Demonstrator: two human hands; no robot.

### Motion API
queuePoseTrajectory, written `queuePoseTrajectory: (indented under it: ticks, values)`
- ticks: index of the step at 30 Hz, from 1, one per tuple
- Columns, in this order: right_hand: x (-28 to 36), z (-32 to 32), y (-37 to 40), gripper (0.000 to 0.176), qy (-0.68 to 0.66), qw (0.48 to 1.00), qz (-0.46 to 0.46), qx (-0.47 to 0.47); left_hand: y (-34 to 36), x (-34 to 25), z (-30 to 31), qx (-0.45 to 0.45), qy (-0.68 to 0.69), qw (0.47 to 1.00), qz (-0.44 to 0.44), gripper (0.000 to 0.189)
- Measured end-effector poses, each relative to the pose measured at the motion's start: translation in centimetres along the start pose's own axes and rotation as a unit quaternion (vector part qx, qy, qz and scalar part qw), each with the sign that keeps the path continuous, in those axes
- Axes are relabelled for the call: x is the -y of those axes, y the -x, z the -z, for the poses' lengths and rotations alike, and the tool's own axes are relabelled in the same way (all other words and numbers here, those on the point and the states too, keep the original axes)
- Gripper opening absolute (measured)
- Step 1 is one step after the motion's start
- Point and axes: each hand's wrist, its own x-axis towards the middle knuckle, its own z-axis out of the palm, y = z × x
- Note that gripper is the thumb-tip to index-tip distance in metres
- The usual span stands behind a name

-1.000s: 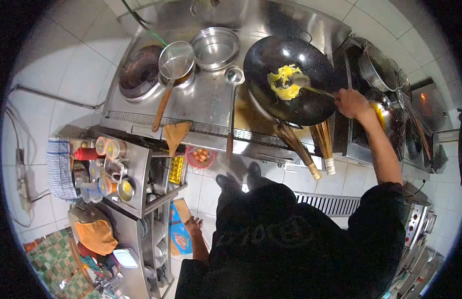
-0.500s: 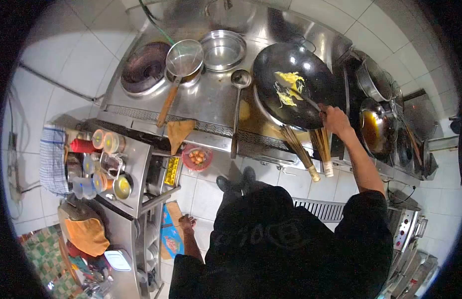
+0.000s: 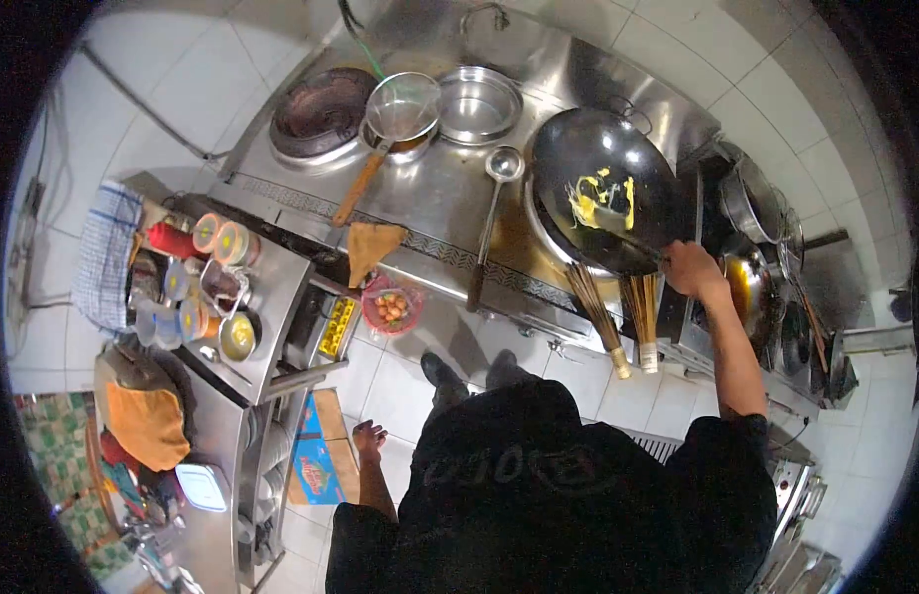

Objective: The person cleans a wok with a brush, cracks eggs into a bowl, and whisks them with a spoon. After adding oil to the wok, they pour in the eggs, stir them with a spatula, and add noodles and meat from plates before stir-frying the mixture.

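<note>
My right hand (image 3: 691,269) is closed around the handle of a metal wok spatula (image 3: 612,220), whose blade rests down in the black wok (image 3: 568,148). Around the blade lie broken yellow pieces of cooked egg (image 3: 584,204). The wok sits on the stove burner, near my right side. My left hand (image 3: 368,436) hangs low at my left, fingers loosely apart and holding nothing. Below it on the floor is a blue and brown cardboard box (image 3: 321,465).
A ladle (image 3: 489,223), a strainer (image 3: 403,107) and a metal pan (image 3: 476,104) rest on the stove left of the wok. Two bamboo brushes (image 3: 638,317) lean at its front edge. A pink basket of eggs (image 3: 388,305) and a side counter of containers (image 3: 237,337) stand left.
My right hand has drawn the spatula lower in the wok, and the egg is broken up and shifted. The whole view has turned slightly. My left hand still hangs free.
</note>
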Motion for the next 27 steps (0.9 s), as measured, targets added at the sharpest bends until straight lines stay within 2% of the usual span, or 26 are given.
queuePoseTrajectory:
  ticks: [2,4,6,7,10,11,14,15,18,20,21,22,23,24,26,27]
  values:
    - [-0.9,-1.6,-0.5,0.033,-0.027,0.999,0.015,-0.031,-0.2,1.9,0.4,-0.007,0.036,0.999,-0.013,0.036]
    - [-3.2,-4.9,-3.6,0.033,-0.098,0.989,-0.035,-0.101,1.4,2.9,0.0,-0.032,0.078,0.996,-0.012,0.033]
    - [-4.7,-6.1,-4.6,0.034,-0.094,0.991,-0.027,-0.091,1.6,3.8,-0.7,0.002,0.058,0.998,0.026,0.032]
    - [-5.3,-6.1,-4.8,0.034,-0.09,0.992,-0.025,-0.079,3.1,3.5,-1.8,-0.036,0.036,0.998,0.021,0.031]
    - [-2.4,-2.6,0.1,0.036,-0.032,0.999,-0.009,-0.043,4.5,4.5,-2.8,-0.047,0.034,0.998,0.031,0.033]
    - [-2.3,-2.2,0.8,0.036,-0.07,0.995,0.021,-0.072,5.0,5.4,-2.9,-0.042,0.033,0.998,0.014,0.035]
    - [-3.9,-4.7,-2.6,0.036,-0.135,0.986,-0.01,-0.099,5.9,7.5,-3.6,-0.04,0.015,0.999,0.03,0.033]
    - [-5.6,-7.6,-5.0,0.038,-0.132,0.982,-0.035,-0.129,6.0,8.5,-2.8,0.034,0.035,0.999,0.015,0.032]
    - [-6.9,-2.3,-1.4,0.031,-0.146,0.981,-0.005,-0.127,7.3,9.1,-3.0,0.012,-0.009,0.999,0.033,0.031]
    - [-10.0,0.5,0.6,0.029,-0.14,0.987,0.032,-0.076,7.9,9.7,-2.6,0.005,-0.006,1.0,0.022,0.03]
    - [-10.2,2.3,1.9,0.029,-0.142,0.986,0.033,-0.079,8.6,9.6,-2.8,-0.006,0.008,1.0,0.021,0.03]
    - [-9.9,4.0,3.4,0.03,-0.126,0.99,0.054,-0.039,8.9,9.5,-2.7,-0.016,0.019,0.999,0.021,0.03]
    - [-9.9,4.6,4.3,0.031,-0.11,0.991,0.073,0.001,7.7,9.8,-1.6,0.054,0.099,0.992,0.064,0.032]
    - [-10.1,3.8,3.6,0.031,-0.114,0.991,0.069,0.0,6.5,10.8,-1.3,0.057,0.094,0.992,0.062,0.032]
    - [-9.7,0.6,0.3,0.032,-0.149,0.986,0.068,-0.027,7.9,11.1,-2.1,0.004,0.027,0.999,-0.019,0.035]
    - [-8.7,-1.1,-0.4,0.032,-0.151,0.986,0.068,-0.024,8.3,10.8,-2.3,0.02,0.009,1.0,-0.017,0.037]
